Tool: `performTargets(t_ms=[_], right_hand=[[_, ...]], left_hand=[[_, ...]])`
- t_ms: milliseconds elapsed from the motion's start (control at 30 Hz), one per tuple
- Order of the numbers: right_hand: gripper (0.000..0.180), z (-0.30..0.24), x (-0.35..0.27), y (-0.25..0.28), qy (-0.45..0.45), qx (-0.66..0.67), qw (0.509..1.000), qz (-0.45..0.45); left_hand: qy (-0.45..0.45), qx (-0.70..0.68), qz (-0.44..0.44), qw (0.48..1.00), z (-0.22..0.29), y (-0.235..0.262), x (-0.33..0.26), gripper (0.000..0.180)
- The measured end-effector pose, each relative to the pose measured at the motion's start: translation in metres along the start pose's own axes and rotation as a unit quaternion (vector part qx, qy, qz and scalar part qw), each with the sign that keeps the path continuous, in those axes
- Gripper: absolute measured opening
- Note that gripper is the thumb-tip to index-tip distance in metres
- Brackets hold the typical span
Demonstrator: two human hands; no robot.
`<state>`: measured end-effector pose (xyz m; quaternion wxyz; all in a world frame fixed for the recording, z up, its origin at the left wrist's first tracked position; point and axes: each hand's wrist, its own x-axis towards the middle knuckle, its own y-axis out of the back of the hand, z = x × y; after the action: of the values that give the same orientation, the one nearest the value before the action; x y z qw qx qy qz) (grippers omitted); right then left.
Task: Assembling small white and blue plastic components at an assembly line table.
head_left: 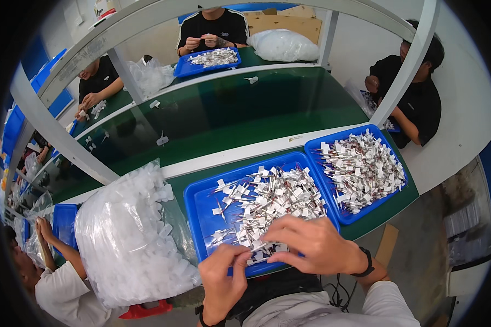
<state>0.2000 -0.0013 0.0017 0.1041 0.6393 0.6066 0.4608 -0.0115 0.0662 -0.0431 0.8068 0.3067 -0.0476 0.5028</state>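
Before me lies a blue tray (pixel 204 204) heaped with small white plastic pieces (pixel 281 191) that have thin, dark reddish leads. Over its near edge, my left hand (pixel 223 280) is closed, thumb and forefinger pinched together. Whatever is in that pinch is too small to make out against the pile. My right hand (pixel 311 245) hovers over the near right part of the same pile, fingers curved. A gap shows between its thumb and forefinger, with nothing plainly held there. Both wrists wear dark bands.
A second blue tray (pixel 401 158) of similar pieces adjoins on the right. To the left bulges a clear bag (pixel 131 240) of translucent white parts. Beyond a white frame bar (pixel 240 155) runs a green belt (pixel 218 120) with scattered pieces. Co-workers sit across, left and right.
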Motion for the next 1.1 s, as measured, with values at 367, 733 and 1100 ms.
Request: performTargets(t_ms=[367,733,1100], right_hand=[[0.017,0.013,-0.017,-0.012,-0.227,0.377,0.897,0.048],[0.022,0.024,-0.022,-0.025,-0.144,0.398,0.903,0.070],[0.009,0.012,-0.021,-0.027,-0.158,0.417,0.882,0.149]], left_hand=[[0.241,-0.495,-0.052,0.833,-0.002,-0.007,0.003,0.015],[0.308,-0.560,-0.100,0.763,0.006,-0.024,0.007,0.019],[0.175,-0.317,-0.027,0.932,0.006,-0.022,0.009,0.023]])
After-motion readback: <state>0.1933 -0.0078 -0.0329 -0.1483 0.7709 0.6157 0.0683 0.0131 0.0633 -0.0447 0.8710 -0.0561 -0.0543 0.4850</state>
